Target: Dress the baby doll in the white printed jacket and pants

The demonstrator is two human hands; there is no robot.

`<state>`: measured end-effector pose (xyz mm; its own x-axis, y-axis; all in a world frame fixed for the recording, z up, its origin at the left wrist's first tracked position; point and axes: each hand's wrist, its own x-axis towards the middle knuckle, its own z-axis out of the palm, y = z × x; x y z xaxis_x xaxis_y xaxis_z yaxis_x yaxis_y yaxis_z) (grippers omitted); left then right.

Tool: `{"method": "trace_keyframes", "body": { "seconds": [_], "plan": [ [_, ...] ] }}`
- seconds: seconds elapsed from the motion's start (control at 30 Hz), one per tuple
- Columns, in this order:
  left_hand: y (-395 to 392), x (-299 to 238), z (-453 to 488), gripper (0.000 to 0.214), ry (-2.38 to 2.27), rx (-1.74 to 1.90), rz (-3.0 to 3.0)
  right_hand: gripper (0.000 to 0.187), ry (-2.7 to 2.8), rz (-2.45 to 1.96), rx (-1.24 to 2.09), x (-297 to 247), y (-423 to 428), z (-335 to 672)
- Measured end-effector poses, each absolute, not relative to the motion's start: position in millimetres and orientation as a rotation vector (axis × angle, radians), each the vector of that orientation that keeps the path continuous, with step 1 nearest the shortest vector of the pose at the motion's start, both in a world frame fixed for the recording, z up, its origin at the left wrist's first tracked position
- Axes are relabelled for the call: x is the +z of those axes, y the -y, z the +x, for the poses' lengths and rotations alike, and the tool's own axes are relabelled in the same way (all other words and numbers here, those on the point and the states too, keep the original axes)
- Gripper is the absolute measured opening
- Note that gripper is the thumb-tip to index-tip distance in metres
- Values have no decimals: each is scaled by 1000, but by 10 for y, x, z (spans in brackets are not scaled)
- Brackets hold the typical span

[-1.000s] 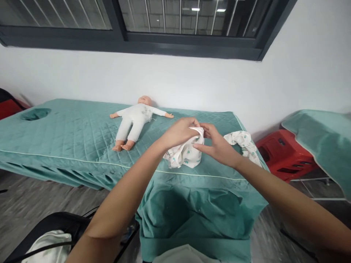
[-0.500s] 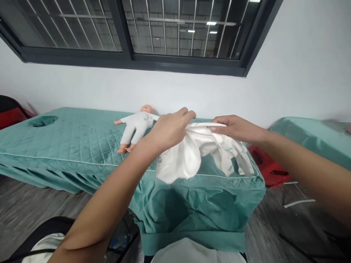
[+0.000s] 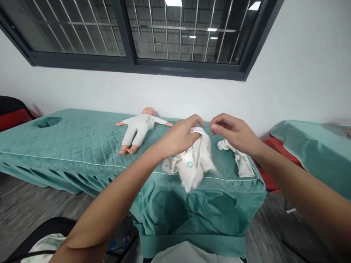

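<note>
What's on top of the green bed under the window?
On the green bed: a doll on its back and, toward the right end, a printed garment. The left hand holds a printed cloth; whatever is directly behind that is hidden.

Bed (image 3: 90,135): set along the wall (image 3: 104,89), below the window (image 3: 186,69); hole (image 3: 47,122) at its left end. On it, left to right: doll (image 3: 141,124), head toward the wall, feet toward the near edge; printed garment (image 3: 193,160), hanging from the left hand (image 3: 181,135) over the near edge; second garment (image 3: 242,164), right end, beyond the right hand (image 3: 233,131). Right of bed: stool (image 3: 281,146), partly hidden; farther right, a second covered bed (image 3: 301,142).
</note>
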<state>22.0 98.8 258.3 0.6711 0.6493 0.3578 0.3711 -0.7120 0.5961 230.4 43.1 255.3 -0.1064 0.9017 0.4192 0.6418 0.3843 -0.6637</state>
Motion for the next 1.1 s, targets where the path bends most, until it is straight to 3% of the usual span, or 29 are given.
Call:
{"method": "trace_keyframes", "body": {
  "seconds": [0.17, 0.3, 0.47, 0.63, 0.8, 1.1],
  "plan": [
    [-1145, 2433, 226, 16, -872, 729, 2263, 27, 2008, -1312, 583, 2401, -402, 2114],
    [-1183, 2370, 207, 2, -1003, 698, 2203, 16, 2038, -1342, 540, 2091, -522, 1967],
    [-1151, 2329, 133, 22, -907, 594, 2049, 14, 1886, -1423, 433, 1815, -656, 1811],
    [-1179, 2251, 26, 31, -840, 490, 1967, 6, 1764, -1376, 532, 1664, -758, 1787],
    [-1280, 2120, -79, 30, -961, 615, 2101, 12, 1795, -1463, 571, 1682, -783, 1892],
    [-1371, 2045, -83, 32, -769, 758, 2035, 18, 2040, -1469, 521, 1964, -823, 1902]
  ]
}}
